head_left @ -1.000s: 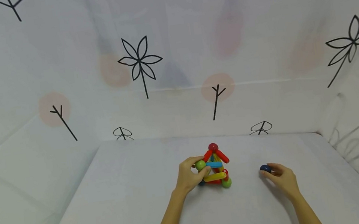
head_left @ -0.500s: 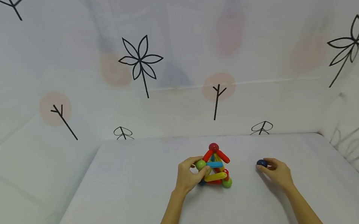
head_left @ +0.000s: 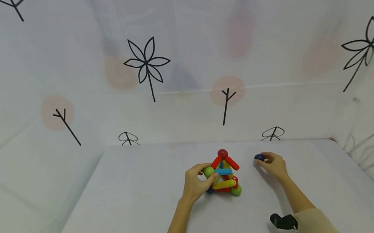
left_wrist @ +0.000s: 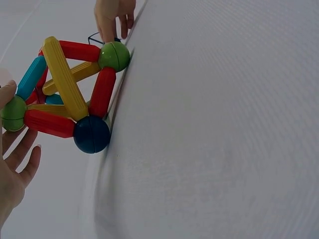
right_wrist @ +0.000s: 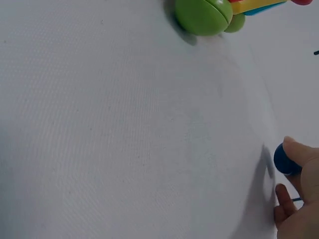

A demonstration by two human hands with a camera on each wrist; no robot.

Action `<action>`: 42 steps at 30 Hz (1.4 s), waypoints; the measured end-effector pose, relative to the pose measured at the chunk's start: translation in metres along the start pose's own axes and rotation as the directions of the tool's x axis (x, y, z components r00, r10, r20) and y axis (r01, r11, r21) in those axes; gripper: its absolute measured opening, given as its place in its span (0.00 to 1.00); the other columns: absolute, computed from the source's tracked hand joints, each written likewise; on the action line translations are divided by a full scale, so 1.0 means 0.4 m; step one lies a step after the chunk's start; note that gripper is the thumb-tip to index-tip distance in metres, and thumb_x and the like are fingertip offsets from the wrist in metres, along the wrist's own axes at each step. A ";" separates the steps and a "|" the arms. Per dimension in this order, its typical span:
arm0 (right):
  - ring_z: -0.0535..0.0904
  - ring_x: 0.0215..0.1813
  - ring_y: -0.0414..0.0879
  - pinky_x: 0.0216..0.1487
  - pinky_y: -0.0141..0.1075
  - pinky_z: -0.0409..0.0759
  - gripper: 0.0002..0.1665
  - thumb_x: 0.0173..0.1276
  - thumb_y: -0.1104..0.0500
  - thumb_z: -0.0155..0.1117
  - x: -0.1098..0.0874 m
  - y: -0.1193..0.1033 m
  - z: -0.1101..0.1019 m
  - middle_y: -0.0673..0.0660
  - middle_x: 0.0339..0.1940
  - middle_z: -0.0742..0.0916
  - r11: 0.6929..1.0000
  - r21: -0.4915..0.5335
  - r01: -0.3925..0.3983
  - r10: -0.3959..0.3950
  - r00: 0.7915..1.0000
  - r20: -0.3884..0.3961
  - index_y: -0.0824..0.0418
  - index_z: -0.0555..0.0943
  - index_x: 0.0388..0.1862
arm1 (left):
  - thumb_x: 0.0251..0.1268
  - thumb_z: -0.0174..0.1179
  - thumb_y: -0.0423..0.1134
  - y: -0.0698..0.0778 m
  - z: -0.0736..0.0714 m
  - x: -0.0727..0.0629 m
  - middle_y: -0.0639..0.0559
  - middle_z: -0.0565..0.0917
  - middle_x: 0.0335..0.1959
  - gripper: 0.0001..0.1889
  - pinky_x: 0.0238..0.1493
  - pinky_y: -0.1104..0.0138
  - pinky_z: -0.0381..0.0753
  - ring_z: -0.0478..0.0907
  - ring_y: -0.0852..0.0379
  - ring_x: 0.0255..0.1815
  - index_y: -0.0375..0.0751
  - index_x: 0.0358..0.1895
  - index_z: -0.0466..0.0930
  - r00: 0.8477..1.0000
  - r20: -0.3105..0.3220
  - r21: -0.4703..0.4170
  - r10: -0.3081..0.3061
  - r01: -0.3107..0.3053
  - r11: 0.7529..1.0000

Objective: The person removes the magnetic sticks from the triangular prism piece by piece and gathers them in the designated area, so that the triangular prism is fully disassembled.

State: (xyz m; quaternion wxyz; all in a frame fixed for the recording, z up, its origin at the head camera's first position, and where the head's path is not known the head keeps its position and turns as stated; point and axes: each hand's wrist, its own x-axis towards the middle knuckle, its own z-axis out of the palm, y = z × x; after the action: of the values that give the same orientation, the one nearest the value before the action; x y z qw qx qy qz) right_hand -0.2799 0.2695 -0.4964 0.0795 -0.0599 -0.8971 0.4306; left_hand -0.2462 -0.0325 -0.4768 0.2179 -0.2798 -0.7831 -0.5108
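Observation:
A structure of toy rods and balls (head_left: 223, 184) stands on the table, built from red, yellow and blue rods joined by coloured balls. Its top is a red ball (head_left: 222, 154). My left hand (head_left: 195, 181) pinches the green ball (head_left: 209, 172) at the structure's left side; the left wrist view shows that green ball (left_wrist: 14, 113) between thumb and fingers. A dark blue ball (left_wrist: 91, 134) forms a lower corner. To the right of the structure, my right hand (head_left: 274, 165) pinches a loose dark blue ball (head_left: 259, 157) between thumb and fingertips, over the table.
The white table (head_left: 141, 201) meets a pale cloth backdrop (head_left: 187, 120) printed with black plant drawings. A dark strap-like piece (head_left: 283, 222) sits by the right sleeve (head_left: 315, 225).
My right hand has moved left and farther back with the dark blue ball, nearer the structure. My left hand and the structure have stayed in place.

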 end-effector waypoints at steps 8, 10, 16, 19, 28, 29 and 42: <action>0.73 0.55 0.65 0.56 0.54 0.70 0.31 0.65 0.54 0.61 0.009 0.012 0.014 0.74 0.56 0.77 0.999 -0.028 -0.026 0.027 0.999 0.027 0.72 0.70 0.60 | 0.51 0.70 0.36 -0.002 0.002 -0.001 0.46 0.86 0.38 0.15 0.35 0.58 0.80 0.79 0.56 0.34 0.35 0.43 0.83 1.000 -0.004 0.007 -0.002 0.002 1.000; 0.73 0.55 0.65 0.56 0.54 0.71 0.31 0.65 0.53 0.61 0.010 0.013 0.014 0.75 0.56 0.77 0.999 -0.030 -0.021 0.022 0.999 0.029 0.72 0.70 0.60 | 0.51 0.70 0.36 -0.003 0.003 -0.001 0.46 0.86 0.38 0.16 0.35 0.58 0.80 0.79 0.56 0.34 0.35 0.43 0.83 1.000 -0.002 0.008 -0.005 0.005 1.000; 0.71 0.57 0.66 0.59 0.54 0.69 0.34 0.65 0.52 0.62 0.002 0.008 0.008 0.75 0.58 0.75 0.999 -0.016 -0.040 0.040 0.998 0.056 0.72 0.68 0.62 | 0.51 0.69 0.36 -0.002 0.003 -0.001 0.46 0.86 0.38 0.15 0.35 0.58 0.80 0.79 0.56 0.34 0.35 0.43 0.83 1.000 0.004 0.004 -0.003 0.003 1.000; 0.70 0.59 0.66 0.60 0.54 0.68 0.35 0.65 0.51 0.61 -0.003 0.009 0.006 0.74 0.60 0.73 0.999 0.000 -0.051 0.050 0.996 0.069 0.72 0.67 0.64 | 0.51 0.69 0.36 -0.002 0.003 -0.001 0.46 0.86 0.38 0.15 0.35 0.58 0.80 0.79 0.56 0.34 0.34 0.43 0.83 1.000 0.003 -0.001 0.000 0.000 1.000; 0.68 0.63 0.65 0.63 0.52 0.66 0.38 0.66 0.50 0.62 -0.015 0.022 -0.002 0.73 0.63 0.71 0.998 0.049 -0.050 0.046 0.996 0.071 0.71 0.63 0.67 | 0.51 0.69 0.36 0.000 0.002 0.000 0.46 0.86 0.38 0.15 0.35 0.57 0.80 0.79 0.56 0.34 0.35 0.43 0.83 1.000 -0.005 -0.009 -0.001 0.001 1.000; 0.68 0.63 0.64 0.63 0.52 0.66 0.38 0.66 0.50 0.62 -0.017 0.023 -0.004 0.72 0.63 0.72 0.997 0.056 -0.048 0.045 0.997 0.066 0.70 0.63 0.67 | 0.51 0.69 0.36 0.000 0.002 0.000 0.46 0.86 0.38 0.15 0.35 0.56 0.80 0.79 0.56 0.34 0.35 0.43 0.83 1.000 -0.004 -0.012 -0.004 0.004 1.000; 0.72 0.58 0.57 0.57 0.33 0.68 0.33 0.65 0.51 0.63 -0.066 -0.003 -0.019 0.67 0.61 0.76 0.989 0.146 0.022 -0.011 0.997 -0.080 0.67 0.69 0.63 | 0.51 0.69 0.36 0.007 0.001 -0.001 0.46 0.86 0.38 0.16 0.34 0.58 0.80 0.80 0.55 0.35 0.34 0.43 0.83 1.000 -0.012 -0.020 0.016 -0.017 1.000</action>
State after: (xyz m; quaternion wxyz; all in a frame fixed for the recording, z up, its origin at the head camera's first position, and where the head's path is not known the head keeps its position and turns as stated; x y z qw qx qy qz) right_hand -0.2524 0.2699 -0.4934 0.1227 -0.0634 -0.8595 0.4921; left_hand -0.2441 -0.0313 -0.4753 0.2241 -0.2853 -0.7743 -0.5185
